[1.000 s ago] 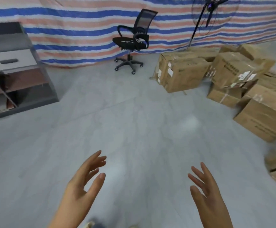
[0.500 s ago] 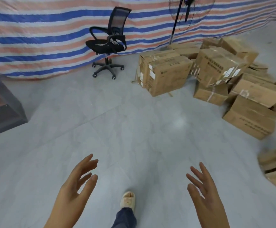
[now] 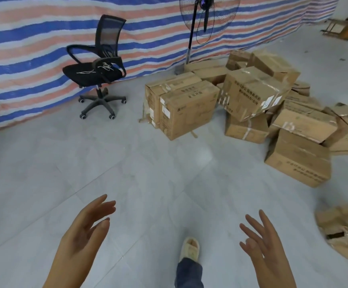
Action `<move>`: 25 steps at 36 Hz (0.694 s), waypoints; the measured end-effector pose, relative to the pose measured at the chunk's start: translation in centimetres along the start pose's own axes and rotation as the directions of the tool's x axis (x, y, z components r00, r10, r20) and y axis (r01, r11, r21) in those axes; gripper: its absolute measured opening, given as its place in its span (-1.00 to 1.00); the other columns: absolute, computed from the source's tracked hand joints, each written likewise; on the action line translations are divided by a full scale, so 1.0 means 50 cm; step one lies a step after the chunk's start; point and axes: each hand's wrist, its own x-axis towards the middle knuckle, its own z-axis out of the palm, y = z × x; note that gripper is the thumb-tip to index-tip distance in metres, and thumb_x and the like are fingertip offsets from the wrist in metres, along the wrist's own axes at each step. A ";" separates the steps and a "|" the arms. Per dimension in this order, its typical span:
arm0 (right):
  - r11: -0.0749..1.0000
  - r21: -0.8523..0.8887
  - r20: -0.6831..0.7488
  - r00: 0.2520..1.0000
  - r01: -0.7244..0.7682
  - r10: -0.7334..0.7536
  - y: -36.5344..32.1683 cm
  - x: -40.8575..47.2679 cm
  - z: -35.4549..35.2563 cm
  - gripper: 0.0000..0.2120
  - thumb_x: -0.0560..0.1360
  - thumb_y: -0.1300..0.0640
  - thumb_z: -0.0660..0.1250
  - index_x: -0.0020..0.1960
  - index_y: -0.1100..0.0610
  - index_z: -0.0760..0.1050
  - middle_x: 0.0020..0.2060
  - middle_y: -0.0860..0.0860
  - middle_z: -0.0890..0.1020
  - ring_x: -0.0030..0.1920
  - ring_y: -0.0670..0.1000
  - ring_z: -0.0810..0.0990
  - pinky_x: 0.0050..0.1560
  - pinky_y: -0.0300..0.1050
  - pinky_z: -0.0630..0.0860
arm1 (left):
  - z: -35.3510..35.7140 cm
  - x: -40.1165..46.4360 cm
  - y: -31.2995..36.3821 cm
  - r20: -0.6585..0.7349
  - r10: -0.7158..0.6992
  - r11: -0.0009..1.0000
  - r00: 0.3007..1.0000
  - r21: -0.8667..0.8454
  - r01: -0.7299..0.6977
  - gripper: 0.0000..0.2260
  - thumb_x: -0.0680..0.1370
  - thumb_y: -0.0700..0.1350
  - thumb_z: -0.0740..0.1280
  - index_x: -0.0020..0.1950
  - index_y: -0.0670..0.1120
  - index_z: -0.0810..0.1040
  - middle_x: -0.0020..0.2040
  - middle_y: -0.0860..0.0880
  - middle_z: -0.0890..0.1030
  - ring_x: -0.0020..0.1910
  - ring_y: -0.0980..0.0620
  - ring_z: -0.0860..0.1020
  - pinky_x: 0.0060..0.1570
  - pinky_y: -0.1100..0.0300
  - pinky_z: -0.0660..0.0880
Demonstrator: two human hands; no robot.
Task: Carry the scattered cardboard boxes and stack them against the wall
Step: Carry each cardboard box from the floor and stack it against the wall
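A torn box [image 3: 344, 229] is lying blurred and cut off at the right edge. Left hand [image 3: 81, 238] and right hand [image 3: 266, 246] are hanging released, grasping nothing, while cardboard boxes [image 3: 252, 109] are sitting piled near the striped tarp wall [image 3: 34, 48], beside an office chair [image 3: 98, 73].

cardboard boxes [image 3: 252, 113] | brown, taped | heaped untidily on floor near striped wall

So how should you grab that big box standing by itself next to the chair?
Probably with both hands, left hand and right hand, one on each short end of the upright box, coming from its near corner. It stands square on the floor and looks too wide for one hand, and both are open and holding nothing.
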 end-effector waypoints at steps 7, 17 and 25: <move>0.999 0.018 0.042 0.999 0.027 -0.028 -0.052 0.287 -0.018 -0.47 0.33 0.00 0.26 0.27 -0.28 0.27 0.17 -0.30 0.51 0.19 -0.12 0.54 0.19 0.05 0.47 | 0.164 0.202 0.007 -0.038 -0.008 0.997 0.999 -0.078 0.005 -0.63 0.54 -0.29 0.22 0.24 0.07 0.51 0.11 0.03 0.65 0.10 0.08 0.61 0.13 0.10 0.49; 0.999 -0.033 0.111 0.993 -0.031 0.035 -0.103 0.657 0.016 -0.52 0.35 -0.09 0.26 0.24 -0.38 0.27 0.19 -0.29 0.51 0.24 -0.06 0.52 0.30 0.24 0.39 | 0.283 0.466 0.037 -0.126 -0.019 0.997 0.992 -0.081 0.009 -0.62 0.45 -0.12 0.24 0.27 0.06 0.50 0.12 0.04 0.65 0.11 0.08 0.61 0.12 0.14 0.50; 0.992 0.018 0.124 0.985 -0.121 0.118 -0.102 0.877 0.174 -0.54 0.34 -0.05 0.28 0.22 -0.30 0.34 0.16 -0.27 0.52 0.25 -0.02 0.51 0.32 0.25 0.35 | 0.253 0.714 -0.010 -0.189 -0.089 0.996 0.978 -0.047 0.082 -0.65 0.44 -0.12 0.25 0.21 0.09 0.51 0.07 0.07 0.66 0.07 0.09 0.62 0.13 0.02 0.47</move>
